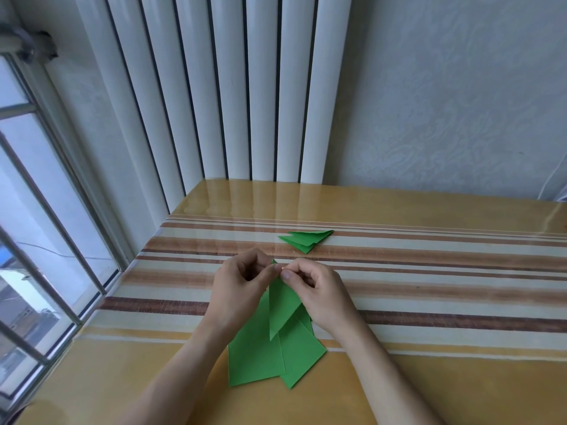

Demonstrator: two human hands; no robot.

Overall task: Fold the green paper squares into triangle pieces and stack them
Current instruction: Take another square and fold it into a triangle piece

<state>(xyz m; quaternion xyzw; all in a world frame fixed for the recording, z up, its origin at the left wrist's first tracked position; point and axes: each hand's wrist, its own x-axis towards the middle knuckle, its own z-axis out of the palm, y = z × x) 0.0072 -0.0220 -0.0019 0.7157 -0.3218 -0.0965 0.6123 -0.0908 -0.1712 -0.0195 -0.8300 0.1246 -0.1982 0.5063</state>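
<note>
Table [429, 378]: glossy, smooth covering, reflective toward the far edge, striped brown and cream. Green paper squares [254, 357]: matt, smooth paper. Folded triangle pieces [306, 240]: same matt paper. Radiator [214, 87]: smooth white finish.

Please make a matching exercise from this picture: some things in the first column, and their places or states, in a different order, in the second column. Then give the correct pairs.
Things:
1. folded triangles
2. flat squares
3. piece being folded
4. radiator

Places or states:
A. pinched at its top by the left hand and right hand
B. lying on the table, under the wrists
C. against the wall, behind the table
D. stacked on the table, beyond the hands

Pairs: 1-D, 2-B, 3-A, 4-C
</note>
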